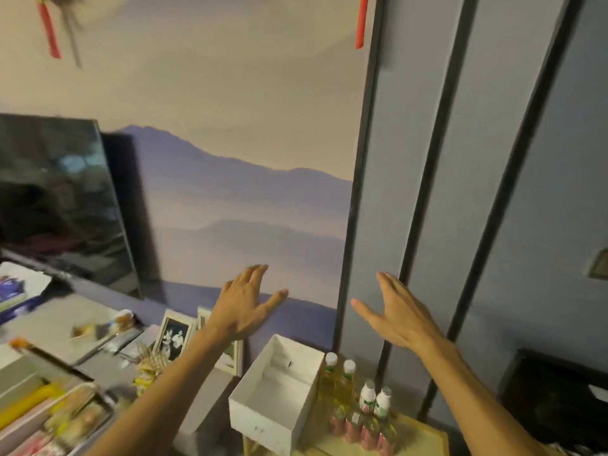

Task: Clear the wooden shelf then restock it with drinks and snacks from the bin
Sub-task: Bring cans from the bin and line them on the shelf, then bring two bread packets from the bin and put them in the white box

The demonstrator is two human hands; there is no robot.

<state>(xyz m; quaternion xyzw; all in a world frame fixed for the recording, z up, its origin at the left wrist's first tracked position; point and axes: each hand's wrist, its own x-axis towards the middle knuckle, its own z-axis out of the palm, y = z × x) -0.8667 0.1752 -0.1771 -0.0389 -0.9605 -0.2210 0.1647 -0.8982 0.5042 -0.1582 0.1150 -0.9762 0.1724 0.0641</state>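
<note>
Both my hands are raised in front of the wall, palms facing each other, fingers spread, holding nothing. My left hand [245, 302] is above the picture frames; my right hand [396, 312] is above the bottles. Below them a white open bin [250, 414] sits empty on the wooden shelf [424, 432]. To the right of the bin stand two yellow drink bottles [337, 381], two small white bottles with red-green labels [375, 401] and several pink bottles [360, 431].
A grey counter [210, 393] at left carries picture frames [172, 335], a plate with food [98, 327], trays of packaged snacks [70, 419] and a dark TV screen [56, 199]. A dark cabinet [556, 399] stands at far right. The wall has black vertical strips.
</note>
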